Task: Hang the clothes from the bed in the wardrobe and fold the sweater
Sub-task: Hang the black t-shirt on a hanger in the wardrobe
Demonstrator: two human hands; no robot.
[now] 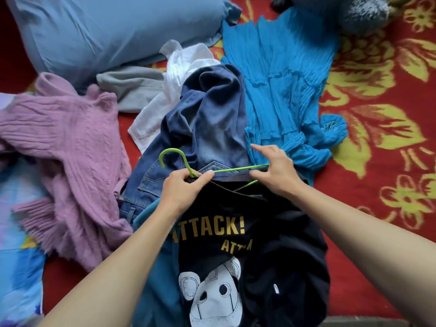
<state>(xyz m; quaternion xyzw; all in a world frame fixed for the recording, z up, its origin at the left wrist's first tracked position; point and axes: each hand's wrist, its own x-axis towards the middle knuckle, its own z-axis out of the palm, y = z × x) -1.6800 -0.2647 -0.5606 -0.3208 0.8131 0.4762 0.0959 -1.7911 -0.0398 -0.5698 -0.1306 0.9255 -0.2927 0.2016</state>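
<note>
Both hands are on the hanger. The left hand (181,191) has thumb and fingers curled tight around the neck of the thin bright-green wire hanger (236,170), right below its hook, pinching the collar of the black T-shirt with yellow "ATTACK!" lettering and a white cartoon figure (278,244) along with it. The right hand (277,172) is over on the hanger's right arm, thumb and lower fingers pinching wire and collar edge together, index finger stretched out straight toward the pile. The hook curves up and to the left, and 1 arm of the hanger is tucked inside the neck opening.

The T-shirt lies low and centre, draped over a teal garment (155,274), nearest the person. Just behind it sits a heap of dark blue denim jeans (212,114). The mauve ribbed knit sweater (70,149) is sprawled unfolded on the left, well clear of both hands. A bright blue crinkled dress (283,67) stretches away on the right, a white shirt (179,67) and a grey garment (132,86) lie beyond the jeans, and a large pale-blue pillow (106,31) fills the top left. Everything rests on a red bed cover with yellow flowers (377,119).
</note>
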